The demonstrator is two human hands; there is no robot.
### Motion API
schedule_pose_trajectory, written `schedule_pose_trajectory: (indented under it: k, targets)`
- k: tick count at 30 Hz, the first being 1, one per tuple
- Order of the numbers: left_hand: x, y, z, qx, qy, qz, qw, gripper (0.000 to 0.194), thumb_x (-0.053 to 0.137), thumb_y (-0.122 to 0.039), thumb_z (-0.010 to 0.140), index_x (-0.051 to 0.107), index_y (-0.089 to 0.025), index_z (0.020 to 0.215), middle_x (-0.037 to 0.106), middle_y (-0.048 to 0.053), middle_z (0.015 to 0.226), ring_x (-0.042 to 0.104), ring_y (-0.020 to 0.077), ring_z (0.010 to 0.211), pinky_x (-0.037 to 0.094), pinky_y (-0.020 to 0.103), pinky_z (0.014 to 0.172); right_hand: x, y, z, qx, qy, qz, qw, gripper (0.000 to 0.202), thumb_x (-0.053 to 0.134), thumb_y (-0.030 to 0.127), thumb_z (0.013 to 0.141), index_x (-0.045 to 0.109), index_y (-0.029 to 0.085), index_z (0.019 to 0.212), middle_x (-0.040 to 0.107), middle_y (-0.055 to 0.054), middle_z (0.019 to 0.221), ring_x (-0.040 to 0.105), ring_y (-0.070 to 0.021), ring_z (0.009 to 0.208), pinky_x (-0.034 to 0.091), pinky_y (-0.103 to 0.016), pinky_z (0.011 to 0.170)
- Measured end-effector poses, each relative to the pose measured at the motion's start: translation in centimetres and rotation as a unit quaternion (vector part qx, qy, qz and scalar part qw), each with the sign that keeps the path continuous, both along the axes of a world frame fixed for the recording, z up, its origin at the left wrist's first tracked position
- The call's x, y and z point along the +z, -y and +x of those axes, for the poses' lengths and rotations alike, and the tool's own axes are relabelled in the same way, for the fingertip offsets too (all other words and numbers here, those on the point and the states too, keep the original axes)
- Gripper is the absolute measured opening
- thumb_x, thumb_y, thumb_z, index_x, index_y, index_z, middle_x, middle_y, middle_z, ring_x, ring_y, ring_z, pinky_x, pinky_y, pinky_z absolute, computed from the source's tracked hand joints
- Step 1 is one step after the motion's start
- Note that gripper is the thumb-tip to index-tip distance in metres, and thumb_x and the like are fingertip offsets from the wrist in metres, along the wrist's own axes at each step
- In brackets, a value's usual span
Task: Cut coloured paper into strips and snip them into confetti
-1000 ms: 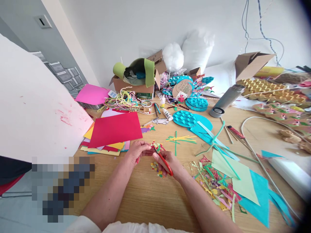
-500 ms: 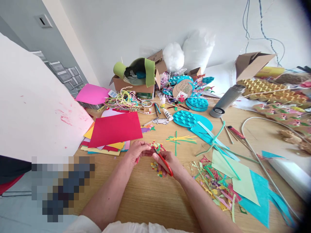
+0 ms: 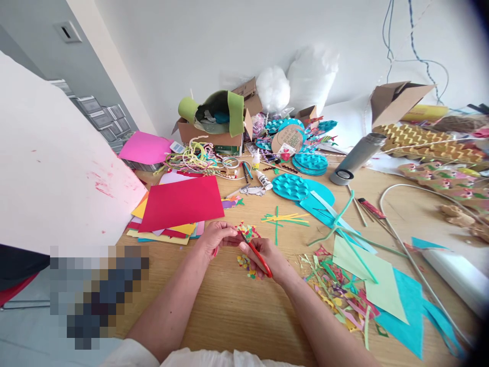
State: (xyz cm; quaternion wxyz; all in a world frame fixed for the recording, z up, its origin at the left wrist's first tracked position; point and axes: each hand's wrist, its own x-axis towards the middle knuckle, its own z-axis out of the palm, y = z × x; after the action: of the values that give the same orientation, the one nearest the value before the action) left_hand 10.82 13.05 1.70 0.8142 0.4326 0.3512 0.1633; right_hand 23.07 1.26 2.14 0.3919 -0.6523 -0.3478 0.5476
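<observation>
My right hand [image 3: 271, 252] is wrapped round scissors [image 3: 259, 256] with red handles, their dark blades pointing toward my left fingertips. My left hand [image 3: 217, 237] is closed in a pinch on a small strip of red paper [image 3: 215, 251], whose end shows below the palm. The paper between the fingertips is too small to make out clearly. Just beyond both hands lies a heap of tiny red, green and yellow paper bits [image 3: 250, 230]. Another small pile of yellow and green bits [image 3: 243, 262] sits beneath the scissors, partly hidden by my right hand.
Coloured paper sheets [image 3: 183, 204] are stacked at left. Thin green and yellow strips [image 3: 286, 219] lie ahead. Paper scraps [image 3: 340, 290] and pale green paper [image 3: 369, 275] cover the right. Farther back are a glue bottle [image 3: 263, 180], a steel flask [image 3: 358, 159] and blue egg-carton pieces [image 3: 290, 187].
</observation>
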Motion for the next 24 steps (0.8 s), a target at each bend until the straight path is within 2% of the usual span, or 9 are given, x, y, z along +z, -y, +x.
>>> schedule_pose_trajectory:
  k: [19,24]
  targets:
    - [0.30,-0.22,-0.45,-0.015,-0.004,0.017,1.000,0.022,0.074,-0.023,0.057,0.068,-0.010,0.074,0.072,0.012,0.074,0.068,0.0210,0.068,0.051,0.036,0.073,-0.04,0.02,0.23,-0.015,0.012,-0.007,1.000,0.044,0.065,0.056,0.069,0.040,0.020,0.060,0.050,0.007,0.036,0.041,-0.0081,0.024,0.029,-0.017,0.024]
    - [0.31,-0.05,-0.24,0.003,-0.004,0.021,1.000,0.021,0.075,-0.023,0.057,0.068,-0.010,0.073,0.072,0.012,0.075,0.068,0.0211,0.069,0.051,0.035,0.073,-0.12,0.06,0.36,-0.021,0.007,-0.003,1.000,0.044,0.064,0.056,0.069,0.040,0.020,0.061,0.050,0.006,0.037,0.042,-0.0082,0.024,0.029,-0.017,0.024]
